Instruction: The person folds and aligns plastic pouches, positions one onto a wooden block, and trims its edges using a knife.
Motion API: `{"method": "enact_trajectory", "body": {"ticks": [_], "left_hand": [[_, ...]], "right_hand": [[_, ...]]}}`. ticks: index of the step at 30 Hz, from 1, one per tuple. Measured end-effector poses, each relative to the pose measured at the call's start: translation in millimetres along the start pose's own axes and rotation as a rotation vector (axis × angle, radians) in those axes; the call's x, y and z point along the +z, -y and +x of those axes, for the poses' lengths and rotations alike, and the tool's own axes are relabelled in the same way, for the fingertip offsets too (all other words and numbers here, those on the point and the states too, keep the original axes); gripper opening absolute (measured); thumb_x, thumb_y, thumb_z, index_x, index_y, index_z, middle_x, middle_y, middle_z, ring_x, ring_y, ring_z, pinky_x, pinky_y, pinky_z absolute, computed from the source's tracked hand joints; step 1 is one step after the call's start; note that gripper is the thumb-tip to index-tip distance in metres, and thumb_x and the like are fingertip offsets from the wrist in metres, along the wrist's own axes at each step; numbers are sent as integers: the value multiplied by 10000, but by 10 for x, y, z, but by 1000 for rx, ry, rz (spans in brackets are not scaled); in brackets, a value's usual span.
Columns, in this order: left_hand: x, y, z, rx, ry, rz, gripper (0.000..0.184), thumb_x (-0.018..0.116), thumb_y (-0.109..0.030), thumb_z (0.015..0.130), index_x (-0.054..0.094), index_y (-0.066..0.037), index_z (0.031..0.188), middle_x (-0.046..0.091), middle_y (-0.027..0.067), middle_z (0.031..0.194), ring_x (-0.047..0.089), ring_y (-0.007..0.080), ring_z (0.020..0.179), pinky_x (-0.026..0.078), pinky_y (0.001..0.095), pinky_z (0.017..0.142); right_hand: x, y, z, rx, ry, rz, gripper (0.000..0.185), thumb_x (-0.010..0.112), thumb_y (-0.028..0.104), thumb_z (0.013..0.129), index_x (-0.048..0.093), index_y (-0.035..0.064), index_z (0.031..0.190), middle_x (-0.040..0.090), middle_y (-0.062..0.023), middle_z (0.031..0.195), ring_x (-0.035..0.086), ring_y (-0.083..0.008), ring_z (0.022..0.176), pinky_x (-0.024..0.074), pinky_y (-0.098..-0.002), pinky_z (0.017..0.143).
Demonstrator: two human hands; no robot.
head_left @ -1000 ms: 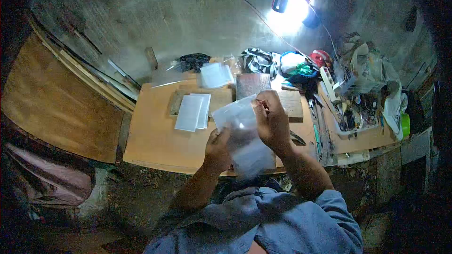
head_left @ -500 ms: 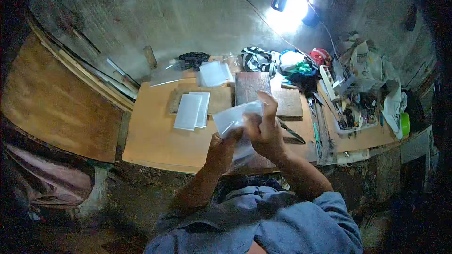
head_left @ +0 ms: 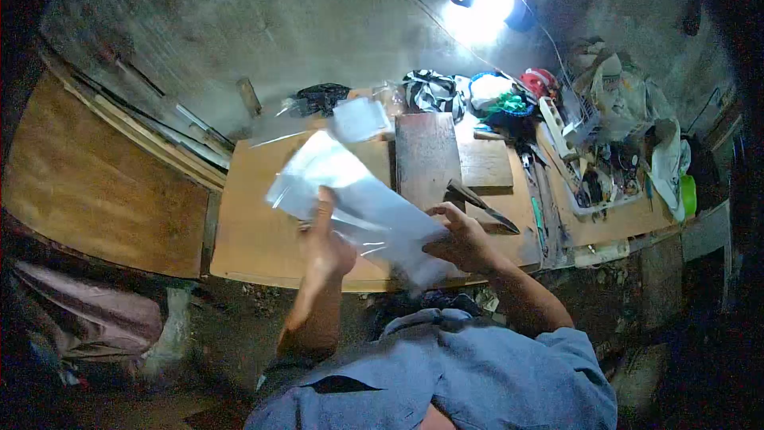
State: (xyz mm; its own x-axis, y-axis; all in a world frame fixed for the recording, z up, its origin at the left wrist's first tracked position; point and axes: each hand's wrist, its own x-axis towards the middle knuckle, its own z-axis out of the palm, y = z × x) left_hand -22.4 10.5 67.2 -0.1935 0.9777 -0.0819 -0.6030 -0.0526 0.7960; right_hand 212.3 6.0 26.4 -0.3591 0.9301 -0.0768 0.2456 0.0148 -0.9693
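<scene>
A long translucent plastic sheet (head_left: 362, 199) stretches slantwise between my two hands above the table. My left hand (head_left: 325, 247) grips it near its left part, with the thumb on top. At its right edge my right hand (head_left: 461, 240) is closed on the plastic. Part of the sheet hangs toward the table's front edge, slightly blurred. Beyond the sheet, a dark wooden board (head_left: 427, 159) lies on the table, and a knife (head_left: 483, 207) lies to the right of it. White squares (head_left: 360, 119) in clear plastic lie at the back.
The wooden table (head_left: 247, 247) carries a light wooden block (head_left: 485, 163) at right. Striped cloth (head_left: 434, 94) and a black bag (head_left: 320, 99) sit at the back. A tool tray (head_left: 605, 191) stands at far right, and a bright lamp (head_left: 485, 4) is on the wall.
My hands have moved apart, spreading the plastic out to the left and over where the loose white sheets lay. More of the knife now shows. The view has shifted slightly.
</scene>
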Motion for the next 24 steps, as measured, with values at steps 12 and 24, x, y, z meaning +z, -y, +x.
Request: {"method": "enact_trajectory", "body": {"ticks": [12, 24], "left_hand": [[-337, 29, 196, 16, 44, -404, 334, 490, -330, 941, 533, -81, 1159, 589, 41, 1120, 536, 210, 1058, 417, 451, 939], [-824, 397, 17, -83, -178, 120, 90, 676, -95, 820, 606, -51, 857, 611, 9, 767, 545, 96, 638, 457, 242, 579]], "right_hand": [[-172, -695, -213, -41, -275, 599, 338, 737, 99, 758, 567, 28, 1041, 628, -36, 892, 581, -107, 784, 479, -256, 680], [-708, -830, -538, 172, -329, 465, 179, 673, 41, 730, 654, 3, 904, 659, -99, 932, 619, -173, 867, 496, -303, 798]]}}
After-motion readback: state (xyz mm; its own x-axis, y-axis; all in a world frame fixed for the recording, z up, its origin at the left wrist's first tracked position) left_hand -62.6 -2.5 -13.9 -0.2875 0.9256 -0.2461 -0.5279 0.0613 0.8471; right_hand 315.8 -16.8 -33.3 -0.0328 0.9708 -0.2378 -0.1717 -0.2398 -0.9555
